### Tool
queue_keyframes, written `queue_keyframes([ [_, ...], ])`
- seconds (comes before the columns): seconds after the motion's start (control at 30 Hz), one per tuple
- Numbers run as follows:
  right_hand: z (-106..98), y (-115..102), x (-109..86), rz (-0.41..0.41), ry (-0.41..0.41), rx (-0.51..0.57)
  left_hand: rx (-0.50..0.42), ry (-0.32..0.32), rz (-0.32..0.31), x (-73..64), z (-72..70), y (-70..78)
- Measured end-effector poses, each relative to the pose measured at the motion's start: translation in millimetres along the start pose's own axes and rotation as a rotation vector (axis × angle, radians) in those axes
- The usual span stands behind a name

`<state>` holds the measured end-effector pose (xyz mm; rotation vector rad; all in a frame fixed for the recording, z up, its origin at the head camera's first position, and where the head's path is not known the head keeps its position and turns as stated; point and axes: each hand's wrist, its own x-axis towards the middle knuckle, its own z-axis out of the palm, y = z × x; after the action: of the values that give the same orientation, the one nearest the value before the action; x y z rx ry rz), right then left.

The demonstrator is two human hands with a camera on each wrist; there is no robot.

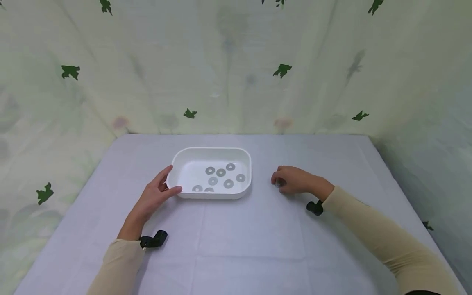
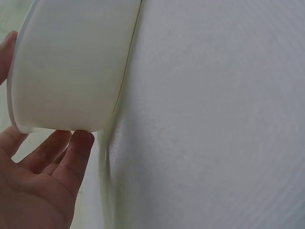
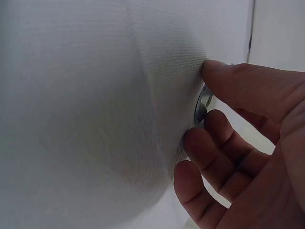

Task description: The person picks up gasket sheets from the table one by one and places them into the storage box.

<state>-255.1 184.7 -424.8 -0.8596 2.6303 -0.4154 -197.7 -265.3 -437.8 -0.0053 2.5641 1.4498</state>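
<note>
A white plastic tray (image 1: pixel 208 196) with rounded corners stands on the cloth, several flat grey washers (image 1: pixel 228 184) lying in it. My left hand (image 1: pixel 153 198) grips the tray's left end, thumb on the front rim and fingers along the side. In the left wrist view, those fingertips press against the tray's outer wall (image 2: pixel 71 67). To the right of the tray, my right hand (image 1: pixel 295 180) is low over the cloth with a single washer (image 3: pixel 198 113) between its thumb and curled fingers. The fingers partly cover this washer in the head view.
A white cloth (image 1: pixel 250 246) covers the table, with faint fold lines. Pale curtains (image 1: pixel 228 82) printed with green leaves hang behind and at both sides. Black wrist cameras (image 1: pixel 153 239) are strapped on both wrists.
</note>
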Motion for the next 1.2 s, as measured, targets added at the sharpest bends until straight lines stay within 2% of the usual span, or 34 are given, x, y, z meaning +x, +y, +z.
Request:
queue_keyframes([
  [0.2, 4.3, 8.3, 8.1, 0.032, 0.024, -0.026, -0.023, 0.003, 0.017, -0.4, -0.2, -2.2],
  [0.3, 2.3, 11.1, 10.0, 0.017, 0.021, -0.039, -0.018, 0.012, 0.015, -1.7, -1.3, -2.8],
  [0.67, 5.2, 18.4, 7.7, 0.036, 0.007, 0.129, -0.028, 0.005, 0.019, -0.1, 0.6, -4.0],
  [0.9, 7.2, 20.4, 7.4, -0.026, 0.028, 0.139, -0.030, 0.011, 0.006, -0.6, 0.3, -2.3],
  [1.03, 8.3, 21.1, 10.7, -0.030, 0.041, 0.180, -0.031, 0.016, 0.004, -0.9, 1.1, -2.1],
  [1.2, -5.4, 13.1, 12.9, -0.068, 0.102, 0.255, -0.040, 0.026, 0.010, -1.5, 3.1, -1.7],
])
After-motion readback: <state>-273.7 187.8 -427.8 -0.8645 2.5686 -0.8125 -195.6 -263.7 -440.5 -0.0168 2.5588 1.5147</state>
